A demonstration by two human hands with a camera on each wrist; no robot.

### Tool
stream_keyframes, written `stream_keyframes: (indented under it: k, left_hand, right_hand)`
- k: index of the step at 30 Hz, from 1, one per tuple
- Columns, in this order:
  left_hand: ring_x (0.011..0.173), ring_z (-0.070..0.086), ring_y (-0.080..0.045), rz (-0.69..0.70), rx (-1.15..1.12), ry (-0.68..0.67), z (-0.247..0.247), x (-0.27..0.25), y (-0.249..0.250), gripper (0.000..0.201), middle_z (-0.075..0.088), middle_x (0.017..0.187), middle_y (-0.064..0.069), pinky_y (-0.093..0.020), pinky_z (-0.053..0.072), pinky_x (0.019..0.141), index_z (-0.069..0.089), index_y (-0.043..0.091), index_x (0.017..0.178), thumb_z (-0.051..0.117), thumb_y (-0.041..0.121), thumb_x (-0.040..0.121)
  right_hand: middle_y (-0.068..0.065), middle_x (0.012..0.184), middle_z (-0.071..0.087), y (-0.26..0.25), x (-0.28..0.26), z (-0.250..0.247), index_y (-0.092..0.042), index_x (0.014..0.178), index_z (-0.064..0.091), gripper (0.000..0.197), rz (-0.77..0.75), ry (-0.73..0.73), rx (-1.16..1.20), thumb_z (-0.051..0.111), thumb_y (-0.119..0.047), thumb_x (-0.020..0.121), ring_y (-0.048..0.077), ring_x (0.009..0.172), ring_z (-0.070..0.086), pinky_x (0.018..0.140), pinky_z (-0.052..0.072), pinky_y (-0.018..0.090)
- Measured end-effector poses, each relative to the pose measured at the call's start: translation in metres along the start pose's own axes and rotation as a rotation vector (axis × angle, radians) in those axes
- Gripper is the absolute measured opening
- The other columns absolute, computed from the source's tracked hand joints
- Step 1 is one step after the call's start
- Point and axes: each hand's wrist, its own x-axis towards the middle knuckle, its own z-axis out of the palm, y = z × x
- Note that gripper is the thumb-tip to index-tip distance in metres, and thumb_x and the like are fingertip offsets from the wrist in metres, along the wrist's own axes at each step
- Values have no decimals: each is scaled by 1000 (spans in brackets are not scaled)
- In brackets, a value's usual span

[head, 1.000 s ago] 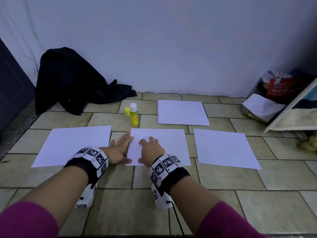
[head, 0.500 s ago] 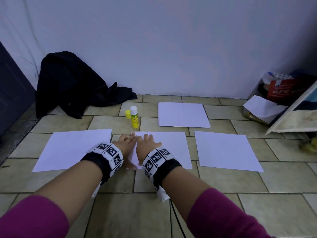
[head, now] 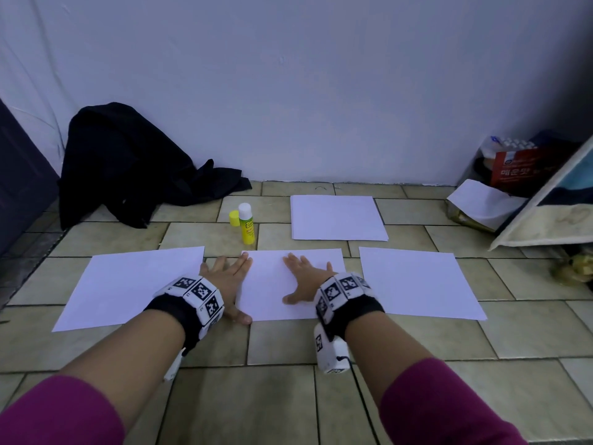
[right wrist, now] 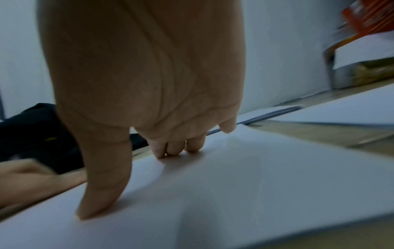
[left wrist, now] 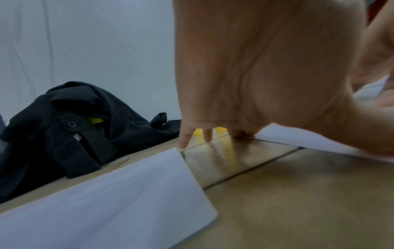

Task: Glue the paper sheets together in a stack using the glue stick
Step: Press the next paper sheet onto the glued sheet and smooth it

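On the tiled floor (head: 288,396), close to the white wall (head: 321,75), four white paper sheets lie flat. Three are in one row: the left sheet (head: 128,287), the middle sheet (head: 276,284) and the right sheet (head: 417,281). They lie apart from each other, with bare tile between them. The far sheet (head: 337,216) lies behind the row, nearer to the wall.

Both hands lie with the palm down and hold nothing. The left hand (head: 224,277) rests at the left edge of the middle sheet. Its fingers (left wrist: 208,135) are straight and spread; most of them touch the tile in the gap between the left and the middle sheet, and the index finger reaches the far left corner of the middle sheet. The thumb touches the floor at the near left corner. The right hand (head: 308,277) lies flat on the middle sheet, with straight fingers (right wrist: 176,146) and the thumb pressed on the paper.

The glue stick (head: 247,224) stands upright on the floor just behind the middle sheet, to the left of the far sheet. It is yellow with a white top, and its yellow cap (head: 234,217) stands just beside it on the left.

A black garment (head: 128,168) is piled against the wall at the left. At the right corner a red package (head: 519,168) stands near a leaning board (head: 545,216).
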Motion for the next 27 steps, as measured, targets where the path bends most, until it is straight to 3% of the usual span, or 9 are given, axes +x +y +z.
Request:
stream_keyframes:
  k: [8, 11, 14, 17, 19, 21, 23, 25, 27]
  left_hand:
    - [145, -4, -31, -16, -3, -27, -2, 0, 1, 130, -29, 156, 5, -59, 14, 114, -25, 18, 148, 65, 71, 71]
    - [145, -5, -30, -18, -3, -18, -5, -5, 2, 134, -26, 157, 5, -58, 11, 114, -24, 17, 149, 67, 72, 67]
    - [146, -7, -26, -48, 91, -22, -12, -15, 9, 138, -19, 159, 0, -53, 10, 117, -17, 12, 151, 68, 73, 62]
    - [144, 5, -25, -95, 139, -21, -18, -22, 17, 120, 5, 157, -6, -50, 21, 115, 2, 9, 151, 62, 75, 70]
    - [137, 18, -23, -75, 92, 88, -20, -19, 24, 112, 22, 147, -5, -45, 30, 109, 21, 7, 145, 60, 78, 68]
    - [137, 18, -25, 22, -30, 238, -20, -18, 34, 96, 18, 150, -6, -44, 31, 108, 26, 9, 143, 62, 67, 76]
    - [143, 12, -24, 164, -109, 264, -22, -18, 48, 82, 8, 157, -4, -44, 28, 112, 23, 11, 148, 62, 50, 87]
    - [139, 22, -25, 227, -70, 211, -22, -20, 58, 70, 21, 154, -7, -42, 31, 110, 29, 10, 145, 60, 40, 91]
    - [127, 39, -26, 212, 0, 196, -22, -24, 63, 54, 40, 138, -9, -37, 39, 100, 43, 9, 134, 58, 38, 91]
  right_hand:
    - [0, 161, -9, 50, -19, -13, -12, 152, -10, 105, 191, 0, 3, 66, -43, 86, 19, 148, -1, 116, 14, 46]
    - [7, 160, 9, 45, -17, -14, -10, 152, -2, 108, 231, 47, 32, 74, -37, 80, 26, 146, 17, 114, 24, 45]
    - [11, 149, 29, 33, -13, -12, -8, 147, 20, 97, 352, 127, -52, 78, -38, 75, 30, 138, 28, 107, 35, 47]
    - [12, 138, 30, 20, -19, -7, -11, 128, 44, 53, 460, 237, -177, 67, -30, 85, 29, 131, 26, 95, 39, 41]
    - [12, 137, 29, 14, -19, -3, -10, 125, 48, 40, 437, 241, -184, 59, -23, 89, 28, 130, 26, 94, 39, 38]
    - [14, 141, 25, 4, -19, 1, -10, 127, 47, 40, 402, 219, -140, 56, -20, 89, 29, 133, 22, 98, 37, 39]
    - [15, 146, 19, -6, -18, 5, -12, 131, 44, 44, 382, 234, -40, 52, -22, 89, 30, 134, 20, 101, 35, 41]
    - [16, 147, 17, -17, -20, 9, -14, 134, 39, 48, 384, 244, 21, 51, -31, 90, 30, 134, 21, 100, 36, 43]
    - [18, 150, 13, -23, -18, 17, -15, 140, 31, 65, 394, 230, 34, 53, -48, 89, 33, 134, 20, 99, 36, 47]
